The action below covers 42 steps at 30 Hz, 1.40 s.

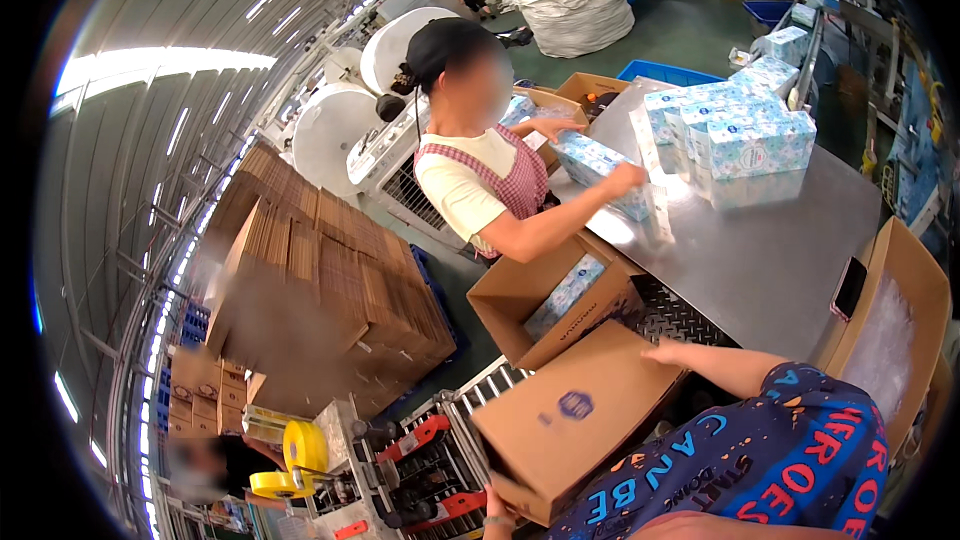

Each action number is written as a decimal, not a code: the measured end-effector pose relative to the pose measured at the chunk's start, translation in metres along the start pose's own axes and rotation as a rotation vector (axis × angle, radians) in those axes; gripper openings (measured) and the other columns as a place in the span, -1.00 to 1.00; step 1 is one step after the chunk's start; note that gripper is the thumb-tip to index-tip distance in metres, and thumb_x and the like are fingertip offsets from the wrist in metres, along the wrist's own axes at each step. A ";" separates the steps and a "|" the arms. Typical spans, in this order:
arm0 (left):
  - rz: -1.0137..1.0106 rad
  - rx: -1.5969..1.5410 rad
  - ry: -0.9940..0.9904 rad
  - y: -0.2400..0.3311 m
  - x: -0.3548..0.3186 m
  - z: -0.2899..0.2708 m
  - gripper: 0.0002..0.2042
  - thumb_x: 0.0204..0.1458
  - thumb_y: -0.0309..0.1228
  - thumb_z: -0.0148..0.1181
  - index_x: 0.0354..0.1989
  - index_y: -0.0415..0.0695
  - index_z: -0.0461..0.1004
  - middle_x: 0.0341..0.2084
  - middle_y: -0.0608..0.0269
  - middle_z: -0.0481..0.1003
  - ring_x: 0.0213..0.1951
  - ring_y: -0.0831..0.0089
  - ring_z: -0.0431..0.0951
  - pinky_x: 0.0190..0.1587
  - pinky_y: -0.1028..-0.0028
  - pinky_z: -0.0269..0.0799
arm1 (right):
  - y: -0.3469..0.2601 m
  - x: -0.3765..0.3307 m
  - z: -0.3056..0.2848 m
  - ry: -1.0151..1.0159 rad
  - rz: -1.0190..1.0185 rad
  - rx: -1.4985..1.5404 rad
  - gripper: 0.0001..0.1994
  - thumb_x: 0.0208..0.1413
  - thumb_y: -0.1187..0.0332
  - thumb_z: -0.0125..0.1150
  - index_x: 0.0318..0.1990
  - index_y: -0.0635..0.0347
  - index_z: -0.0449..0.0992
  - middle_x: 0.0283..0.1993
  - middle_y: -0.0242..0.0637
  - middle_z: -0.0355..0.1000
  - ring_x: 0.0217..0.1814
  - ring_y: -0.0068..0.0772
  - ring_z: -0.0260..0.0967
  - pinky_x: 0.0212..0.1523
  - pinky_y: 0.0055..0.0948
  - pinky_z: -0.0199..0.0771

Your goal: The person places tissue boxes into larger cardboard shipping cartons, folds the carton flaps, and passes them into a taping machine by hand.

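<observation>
A closed brown cardboard box (570, 415) with a small blue mark on its side is held between my hands, above a roller conveyor (470, 395). My right hand (665, 351) lies on the box's upper far edge. My left hand (497, 510) grips its lower near corner, with only the fingers and a wristband showing. My blue shirt with coloured letters (760, 460) fills the lower right. Just beyond stands an open box (520, 285) with blue-and-white tissue packs (566, 292) inside.
A co-worker in a checked apron (490, 180) handles a tissue pack (600, 168) at a steel table (760, 260), which carries stacked packs (740, 135) and a dark phone (850, 287). Flat cardboard stacks (330, 280) stand left, yellow tape rolls (300, 450) lower left, an open lined box (900, 320) right.
</observation>
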<state>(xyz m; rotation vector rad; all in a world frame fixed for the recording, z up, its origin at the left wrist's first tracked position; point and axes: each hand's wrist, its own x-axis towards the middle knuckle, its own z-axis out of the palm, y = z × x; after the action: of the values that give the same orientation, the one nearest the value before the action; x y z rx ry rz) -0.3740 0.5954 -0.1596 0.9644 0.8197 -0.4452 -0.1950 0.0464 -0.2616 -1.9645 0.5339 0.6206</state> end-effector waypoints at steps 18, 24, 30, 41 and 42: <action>0.445 0.387 0.027 -0.061 0.058 0.293 -0.33 0.20 -0.21 0.24 0.38 -0.28 0.12 0.23 0.00 0.35 0.19 0.22 0.38 0.24 0.33 0.27 | -0.140 -0.173 -0.033 -0.441 -0.741 -1.144 -0.38 0.27 -0.22 -0.13 0.22 0.08 0.39 0.13 -0.04 0.49 0.34 -0.03 0.28 0.37 0.40 -0.13; 0.396 0.353 -0.217 -0.040 0.072 0.207 -0.64 0.16 -0.41 0.30 0.08 -0.28 0.42 -0.08 0.15 0.56 -0.07 0.39 0.57 -0.03 0.37 0.52 | -0.047 -0.027 -0.201 0.488 -0.783 -1.624 -0.29 0.24 -0.12 -0.07 0.47 0.01 0.10 0.58 -0.25 -0.08 0.65 -0.31 -0.34 0.50 0.31 -0.48; 0.305 0.835 0.431 -0.068 0.136 0.091 -0.42 -0.01 -0.02 0.44 -0.08 -0.35 0.55 -0.29 -0.01 0.61 -0.33 0.34 0.62 -0.25 0.32 0.58 | -0.026 0.021 -0.195 0.144 -0.479 -0.727 -0.34 0.30 -0.13 -0.16 0.43 0.05 0.18 0.55 -0.24 0.00 0.63 -0.30 -0.23 0.52 0.28 -0.48; 1.346 1.508 0.529 0.015 0.049 0.350 -0.44 -0.17 -0.53 0.37 0.11 -0.23 0.40 0.27 -0.23 0.21 0.29 -0.16 0.19 0.31 0.00 0.10 | -0.009 0.018 -0.533 0.890 -0.137 -0.933 0.03 -0.35 0.09 0.58 0.38 0.14 0.19 0.36 0.00 0.19 0.48 -0.02 0.06 0.49 0.11 -0.16; 1.385 1.498 0.435 0.013 0.057 0.376 -0.47 -0.16 -0.52 0.36 0.09 -0.22 0.42 0.25 -0.22 0.23 0.28 -0.14 0.21 0.31 0.01 0.12 | -0.003 0.019 -0.544 0.798 -0.073 -0.896 0.05 -0.37 0.07 0.59 0.38 0.15 0.19 0.36 -0.01 0.20 0.48 -0.03 0.05 0.51 0.10 -0.20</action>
<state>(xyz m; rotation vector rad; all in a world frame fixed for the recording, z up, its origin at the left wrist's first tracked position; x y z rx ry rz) -0.1753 0.2806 -0.0797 2.7492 -0.1480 0.5417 -0.0709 -0.4408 -0.0545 -3.0844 0.7229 -0.0539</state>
